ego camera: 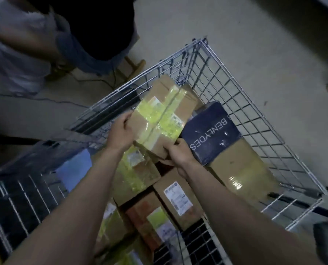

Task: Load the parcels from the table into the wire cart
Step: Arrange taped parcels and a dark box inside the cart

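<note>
1. Head view, looking down into the wire cart (pixel 241 104): I hold a cardboard parcel (pixel 160 113) crossed with yellow tape, tilted, above the parcels already lying in the cart.
2. My left hand (pixel 121 133) grips the parcel's near-left edge; its fingers curl round that edge, with the back of the hand toward the camera.
3. My right hand (pixel 176 153) grips the parcel's near corner from below; thumb and fingers are curled against the cardboard, though how far they wrap underneath is hidden.
4. Both forearms reach forward from the bottom of the view and converge on the parcel; the left enters from lower left, the right from lower right.
5. Just right of the held parcel, touching or nearly touching its edge, lies a dark blue box (pixel 213 132) with white lettering, which rests on a plain brown carton (pixel 241 171).
6. Beneath my forearms lie a yellow-taped carton (pixel 138 175) and a brown carton with a white label (pixel 178 199); further parcels nearer me are blurred.
7. Beyond the cart's far-left side stands a second person (pixel 94 31), dark and indistinct, on a pale floor (pixel 235 35).
</note>
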